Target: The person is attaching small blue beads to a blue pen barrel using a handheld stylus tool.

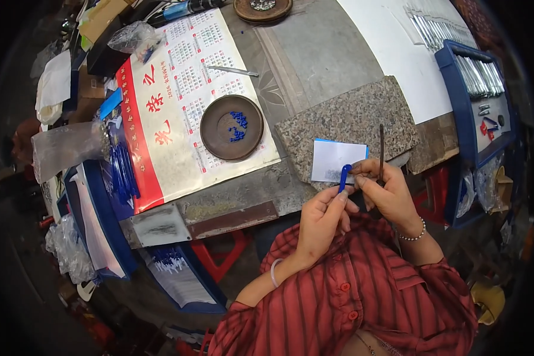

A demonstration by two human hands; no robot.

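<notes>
My left hand pinches a slim blue plastic stick with a rounded upper end, held upright over the slab's near edge. My right hand is closed around a thin dark rod that points away from me. Its fingertips meet the blue stick near the top; whether they also grip something small is hidden. Just beyond both hands, a white paper pad with a blue edge and grey marks lies on a speckled granite slab. Left of it, a round brown dish contains several tiny blue pieces.
A calendar sheet lies under the dish, with a silver pen-like stick on it. At right stands a blue tray of silver rods. Blue trays sit below the table's left edge. Another round dish is at the far side.
</notes>
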